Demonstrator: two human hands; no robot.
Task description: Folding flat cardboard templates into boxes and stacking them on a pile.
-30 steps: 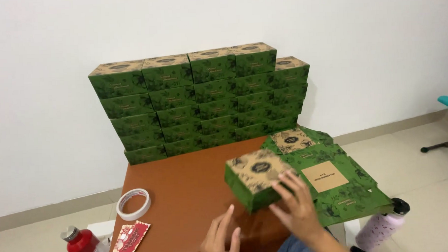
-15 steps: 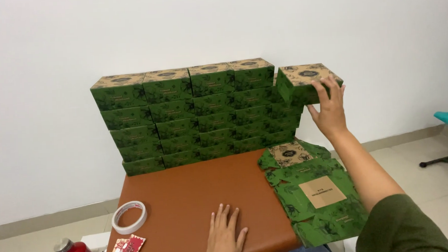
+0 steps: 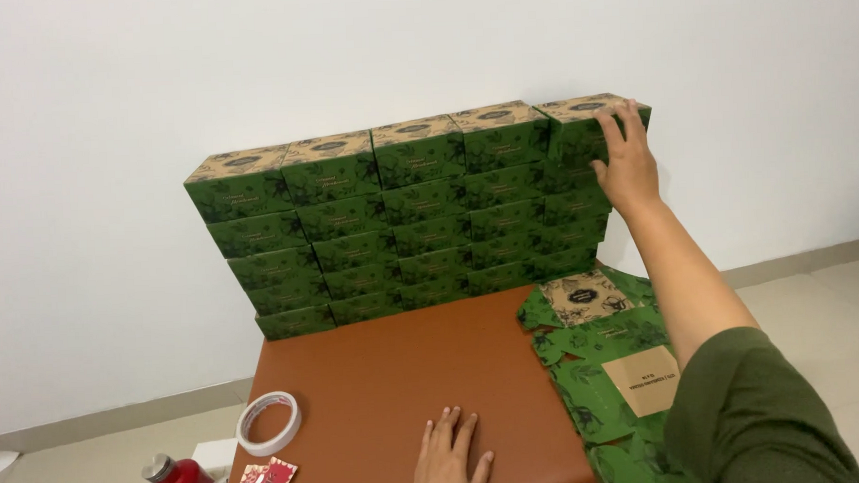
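Observation:
A wall of green boxes with tan printed lids point(image 3: 400, 214) is stacked several rows high against the white wall, at the back of a brown table point(image 3: 396, 366). My right hand point(image 3: 625, 163) reaches up to the top right corner and grips one green box point(image 3: 578, 122), which sits on the stack's right column, level with the top row. My left hand point(image 3: 449, 455) lies flat on the table near its front edge, fingers spread, holding nothing. A pile of flat unfolded green cartons point(image 3: 600, 359) lies on the table's right side, under my right forearm.
A roll of white tape point(image 3: 268, 423) sits at the table's front left corner. A red bottle point(image 3: 176, 481) and a red printed packet point(image 3: 265, 482) are just beyond that corner. Tiled floor lies to both sides.
My right hand lifted a green box off the table and carried it up to the stack's top right corner, where it now rests. My left hand stayed flat on the table.

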